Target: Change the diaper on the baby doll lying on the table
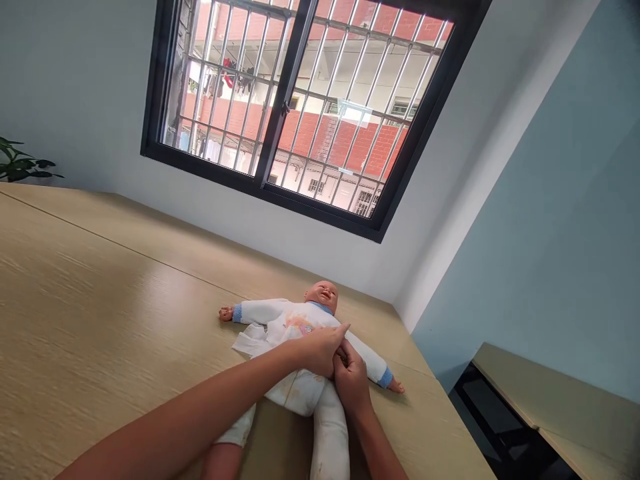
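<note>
A baby doll (323,293) in white clothes with blue cuffs and collar lies on its back on the wooden table (125,300), arms spread. Orange and brown stains mark its top (295,320). My left hand (320,348) reaches across the doll's belly, its fingers meeting those of my right hand (351,380) at the side of the top. Both sets of fingers are pinched together; what they hold is hidden between them. A loose white flap of cloth (251,340) sticks out on the other side of the doll's body. The doll's legs extend toward me.
A barred window (295,120) with a dark frame is in the wall behind the table. Green plant leaves (25,163) show at the far left. At the lower right, past the table's edge, stands another wooden surface (555,387) with black parts beneath.
</note>
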The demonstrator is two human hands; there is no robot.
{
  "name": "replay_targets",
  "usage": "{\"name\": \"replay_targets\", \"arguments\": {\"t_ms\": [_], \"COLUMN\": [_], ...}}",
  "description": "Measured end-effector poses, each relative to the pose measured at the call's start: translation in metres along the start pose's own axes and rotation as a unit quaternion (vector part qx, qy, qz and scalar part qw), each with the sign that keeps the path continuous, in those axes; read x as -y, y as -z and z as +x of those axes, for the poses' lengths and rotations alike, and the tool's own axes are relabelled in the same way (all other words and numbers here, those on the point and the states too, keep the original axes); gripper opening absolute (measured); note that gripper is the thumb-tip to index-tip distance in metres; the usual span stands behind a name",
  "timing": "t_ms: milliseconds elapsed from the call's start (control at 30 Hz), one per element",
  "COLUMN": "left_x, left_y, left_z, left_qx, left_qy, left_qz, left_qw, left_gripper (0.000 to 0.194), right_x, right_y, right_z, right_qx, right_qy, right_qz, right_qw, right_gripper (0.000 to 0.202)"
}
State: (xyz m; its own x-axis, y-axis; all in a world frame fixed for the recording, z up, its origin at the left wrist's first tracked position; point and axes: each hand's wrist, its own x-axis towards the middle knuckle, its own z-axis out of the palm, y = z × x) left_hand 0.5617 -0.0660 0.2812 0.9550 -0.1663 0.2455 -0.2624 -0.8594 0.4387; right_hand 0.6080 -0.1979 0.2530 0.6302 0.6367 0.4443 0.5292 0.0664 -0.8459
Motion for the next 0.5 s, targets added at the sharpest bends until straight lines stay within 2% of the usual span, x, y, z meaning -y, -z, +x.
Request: {"name": "replay_targets", "arguments": {"t_ms": [100,167,233,300,367,433,500], "left_x": [0.003,0.008,0.019,0.038,0.062,0.084,0.099], "left_y": [0.023,0.049,0.078,0.104,0.123,0.133,0.133], "left_z": [-0.012,-0.025,-0.041,-0.059,-0.077,-0.092,-0.102], "left_qx": [0.018,0.037,0.026,0.002,0.024,0.071,0.109], "left_qy": [-0.022,-0.044,-0.029,0.042,0.145,0.241,0.302], "left_qz": [-0.063,-0.085,-0.079,-0.047,-0.004,0.028,0.037], "left_qw": [0.998,0.995,0.996,0.998,0.989,0.967,0.946], "left_gripper": [0.101,0.084,0.062,0.047,0.04,0.034,0.026], "right_x": [0.001,-0.002,-0.006,-0.009,-0.008,-0.003,0.007], "right_y": [0.004,0.006,0.006,0.007,0.007,0.009,0.009], "right_z": [-0.004,-0.006,-0.008,-0.008,-0.006,-0.001,0.008], "right_qx": [0.033,0.042,0.028,-0.003,-0.033,-0.06,-0.068], "right_qy": [0.017,0.011,0.004,0.0,-0.002,0.002,0.009], "right_qz": [-0.08,-0.096,-0.092,-0.077,-0.072,-0.087,-0.119], "right_qw": [0.996,0.994,0.995,0.997,0.997,0.994,0.99], "right_gripper": [0.024,0.022,0.021,0.022,0.022,0.023,0.023]}}
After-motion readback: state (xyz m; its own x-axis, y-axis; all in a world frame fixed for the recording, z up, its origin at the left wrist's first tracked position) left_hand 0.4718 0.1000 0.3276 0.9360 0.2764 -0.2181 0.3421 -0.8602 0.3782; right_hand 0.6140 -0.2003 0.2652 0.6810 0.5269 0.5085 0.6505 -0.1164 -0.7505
